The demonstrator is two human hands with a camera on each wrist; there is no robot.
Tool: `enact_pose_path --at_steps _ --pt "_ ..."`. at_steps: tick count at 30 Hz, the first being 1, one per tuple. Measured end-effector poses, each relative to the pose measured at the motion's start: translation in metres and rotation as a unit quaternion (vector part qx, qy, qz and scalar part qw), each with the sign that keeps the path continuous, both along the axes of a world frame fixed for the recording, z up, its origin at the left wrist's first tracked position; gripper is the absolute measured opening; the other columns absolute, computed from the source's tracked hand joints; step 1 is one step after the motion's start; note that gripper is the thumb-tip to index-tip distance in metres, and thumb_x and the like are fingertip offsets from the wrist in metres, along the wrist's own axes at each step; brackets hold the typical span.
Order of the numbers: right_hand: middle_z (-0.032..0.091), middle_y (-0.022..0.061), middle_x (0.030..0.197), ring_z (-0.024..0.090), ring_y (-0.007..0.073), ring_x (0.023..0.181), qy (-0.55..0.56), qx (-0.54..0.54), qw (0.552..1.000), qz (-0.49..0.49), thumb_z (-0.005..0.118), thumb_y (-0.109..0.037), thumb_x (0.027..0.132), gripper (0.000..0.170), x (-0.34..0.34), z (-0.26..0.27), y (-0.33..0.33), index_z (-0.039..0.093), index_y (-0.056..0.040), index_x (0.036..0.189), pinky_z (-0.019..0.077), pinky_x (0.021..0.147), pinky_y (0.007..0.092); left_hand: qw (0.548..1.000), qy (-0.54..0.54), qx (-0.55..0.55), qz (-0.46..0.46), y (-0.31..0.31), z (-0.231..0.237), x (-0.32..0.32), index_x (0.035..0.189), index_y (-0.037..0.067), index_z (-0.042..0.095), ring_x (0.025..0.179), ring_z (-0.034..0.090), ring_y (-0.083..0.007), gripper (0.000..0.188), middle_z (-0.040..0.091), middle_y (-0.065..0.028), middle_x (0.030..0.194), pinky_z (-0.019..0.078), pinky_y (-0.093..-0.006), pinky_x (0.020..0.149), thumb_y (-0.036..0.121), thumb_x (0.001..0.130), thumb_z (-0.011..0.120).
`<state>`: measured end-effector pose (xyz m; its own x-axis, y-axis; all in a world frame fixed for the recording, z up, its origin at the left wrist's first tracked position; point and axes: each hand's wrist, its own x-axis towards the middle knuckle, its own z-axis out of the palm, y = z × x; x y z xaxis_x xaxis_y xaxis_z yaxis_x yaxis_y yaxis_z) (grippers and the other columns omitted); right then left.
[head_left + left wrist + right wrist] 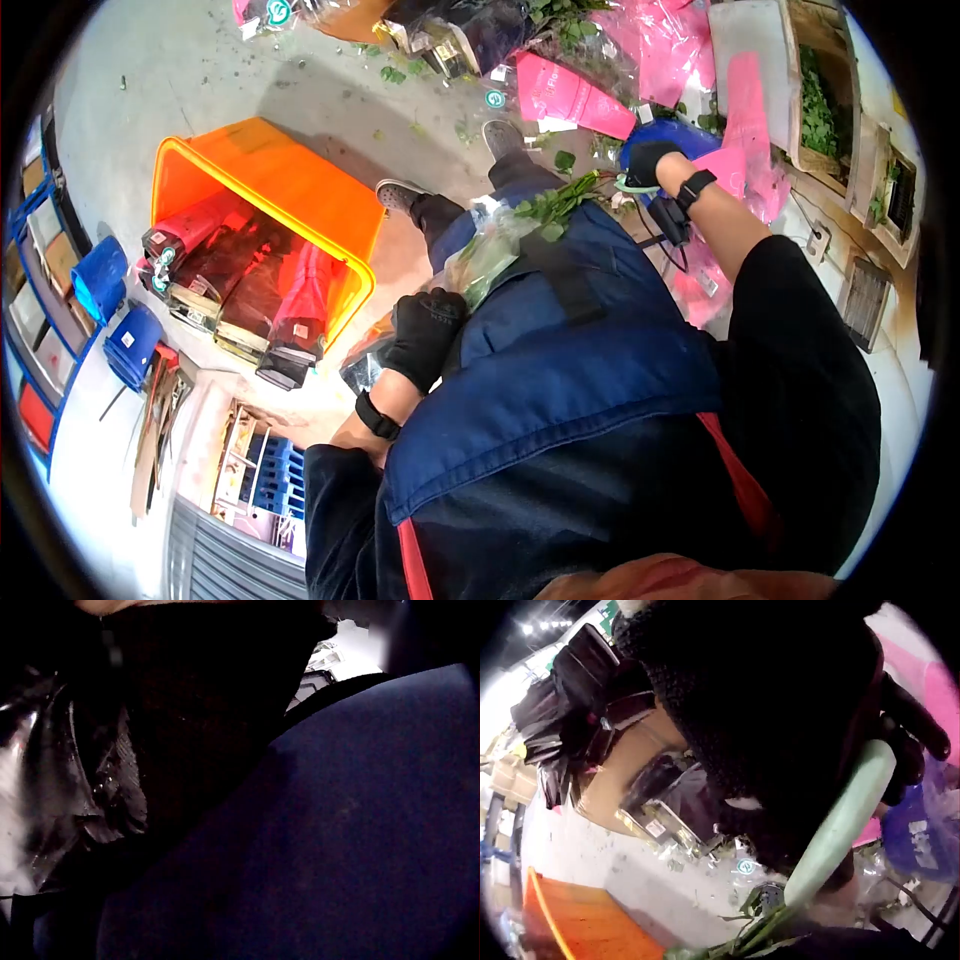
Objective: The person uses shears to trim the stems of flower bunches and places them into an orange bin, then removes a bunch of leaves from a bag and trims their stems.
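Note:
A leafy green bunch in a clear plastic sleeve lies across the person's lap. At the sleeve's lower end, the black-gloved left hand grips the plastic; its fingers are mostly hidden. Shiny plastic shows beside the dark glove in the left wrist view. By the stem ends, the gloved right hand holds a pale green handle-like tool, and stems run close to its lower end. Whether the tool touches them cannot be told.
An orange crate on its side holds several wrapped bunches. Pink sleeves, loose leaves and clear wrap lie on the floor ahead. A blue container stands beyond the right hand, with a black device by the wrist.

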<state>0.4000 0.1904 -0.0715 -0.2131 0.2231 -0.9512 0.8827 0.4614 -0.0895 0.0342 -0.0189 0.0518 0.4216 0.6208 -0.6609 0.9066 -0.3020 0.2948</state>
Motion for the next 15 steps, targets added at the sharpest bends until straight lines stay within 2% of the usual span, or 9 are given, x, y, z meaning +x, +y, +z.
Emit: enact_pose_path --at_steps 1,2,4,6,8,10,14,15 --pt "0.066 0.0202 0.094 0.065 0.0351 0.085 -0.001 -0.037 0.999 0.021 0.064 -0.041 0.072 0.042 -0.004 -0.013 0.000 0.070 -0.0035 0.089 0.0522 0.074 0.0401 1.000 -0.002 0.003 -0.005 -0.002 -0.001 0.000 0.076 0.010 0.065 0.064 0.065 -0.0255 0.011 0.063 -0.0086 0.070 0.0477 -0.0406 0.051 0.018 0.073 0.057" --pt "0.068 0.0176 0.094 0.066 0.0328 0.084 0.005 -0.034 0.999 0.021 0.068 -0.042 0.070 0.042 0.001 -0.032 -0.004 0.071 -0.0050 0.089 0.0521 0.073 0.0404 1.000 -0.003 0.007 -0.010 -0.003 -0.003 0.000 0.075 0.010 0.065 0.063 0.065 -0.0253 0.011 0.063 -0.0085 0.069 0.0474 -0.0404 0.051 0.018 0.072 0.057" --pt "0.069 0.0151 0.094 0.066 0.0306 0.083 0.014 -0.091 0.995 0.028 0.074 -0.042 0.065 0.044 -0.008 -0.034 0.005 0.071 -0.0054 0.089 0.0520 0.073 0.0403 1.000 -0.003 0.008 -0.017 -0.004 -0.004 0.000 0.074 0.010 0.065 0.062 0.064 -0.0251 0.011 0.062 -0.0085 0.068 0.0468 -0.0402 0.050 0.018 0.072 0.058" --pt "0.065 0.0134 0.111 0.063 0.0275 0.096 0.073 -0.114 0.991 -0.014 0.061 -0.040 0.079 0.041 -0.023 -0.018 0.019 0.067 -0.0097 0.106 0.0504 0.080 0.0380 1.000 -0.004 0.005 -0.020 -0.002 -0.004 0.001 0.074 0.010 0.064 0.061 0.064 -0.0250 0.010 0.062 -0.0085 0.067 0.0462 -0.0403 0.050 0.018 0.072 0.058" --pt "0.066 0.0123 0.108 0.065 0.0269 0.093 0.031 -0.159 0.987 0.012 0.063 -0.037 0.079 0.039 -0.010 -0.049 0.012 0.068 -0.0087 0.106 0.0506 0.078 0.0377 1.000 0.011 -0.005 -0.027 -0.002 -0.005 0.003 0.075 0.010 0.064 0.062 0.064 -0.0250 0.010 0.062 -0.0085 0.069 0.0461 -0.0406 0.050 0.018 0.072 0.057" --pt "0.068 0.0113 0.104 0.066 0.0263 0.090 -0.002 -0.190 0.981 0.041 0.066 -0.034 0.078 0.038 0.004 -0.083 -0.010 0.068 -0.0078 0.105 0.0508 0.076 0.0374 1.000 0.013 -0.009 -0.026 -0.001 -0.005 0.002 0.076 0.011 0.064 0.062 0.064 -0.0251 0.010 0.063 -0.0086 0.070 0.0461 -0.0408 0.050 0.018 0.073 0.057" --pt "0.065 0.0120 0.112 0.062 0.0265 0.104 0.003 -0.114 0.990 0.088 0.065 -0.034 0.078 0.042 0.055 -0.144 -0.107 0.067 -0.0091 0.112 0.0463 0.089 0.0374 0.999 0.022 -0.029 0.005 0.004 0.001 -0.002 0.076 0.012 0.064 0.064 0.064 -0.0256 0.010 0.063 -0.0087 0.072 0.0463 -0.0410 0.052 0.020 0.072 0.059" --pt "0.065 0.0133 0.110 0.062 0.0273 0.102 0.015 -0.110 0.990 0.086 0.063 -0.034 0.080 0.039 0.066 -0.148 -0.122 0.067 -0.0089 0.110 0.0467 0.087 0.0378 0.999 0.030 -0.039 0.019 0.006 0.004 -0.001 0.076 0.012 0.064 0.065 0.064 -0.0259 0.010 0.063 -0.0088 0.073 0.0462 -0.0410 0.053 0.020 0.072 0.059"
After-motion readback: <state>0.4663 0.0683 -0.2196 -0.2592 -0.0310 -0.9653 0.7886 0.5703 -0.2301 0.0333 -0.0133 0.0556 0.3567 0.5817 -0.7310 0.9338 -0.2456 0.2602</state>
